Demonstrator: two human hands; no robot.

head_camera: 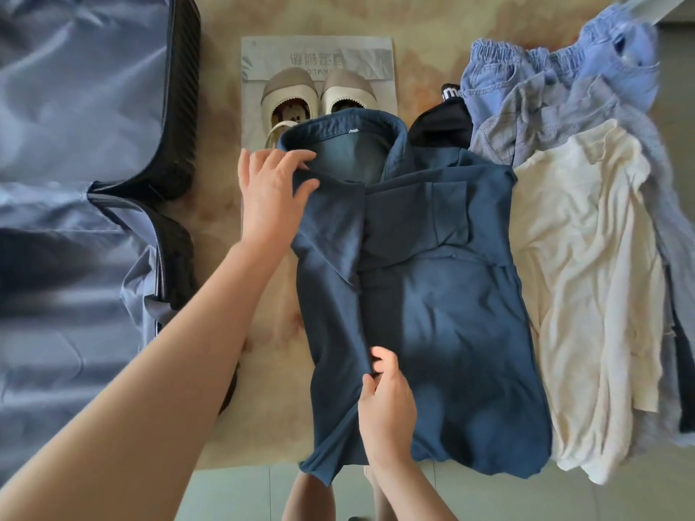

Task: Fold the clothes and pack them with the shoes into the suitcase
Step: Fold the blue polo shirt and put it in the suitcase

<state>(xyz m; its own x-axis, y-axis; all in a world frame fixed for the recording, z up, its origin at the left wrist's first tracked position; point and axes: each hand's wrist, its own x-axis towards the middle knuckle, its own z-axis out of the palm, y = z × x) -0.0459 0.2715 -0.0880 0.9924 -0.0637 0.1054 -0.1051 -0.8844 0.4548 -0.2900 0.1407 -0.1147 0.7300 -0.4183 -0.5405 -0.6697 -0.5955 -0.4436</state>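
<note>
A dark blue collared shirt [432, 302] lies flat in the middle of the table, both sides folded in toward its centre. My left hand [272, 197] rests with spread fingers on the shirt's left shoulder, just below the collar. My right hand [385, 404] pinches the edge of the folded-in left side near the hem. A pair of beige and cream shoes [316, 97] stands on a grey bag [319, 54] behind the shirt. The open suitcase [82, 182] with blue-grey lining fills the left.
To the right lies a pile of clothes: a cream top [586, 295], a grey checked garment [526, 126], light blue trousers [556, 65] and a black item [440, 122]. The table's front edge [255, 464] runs just under the shirt's hem, with my legs below it.
</note>
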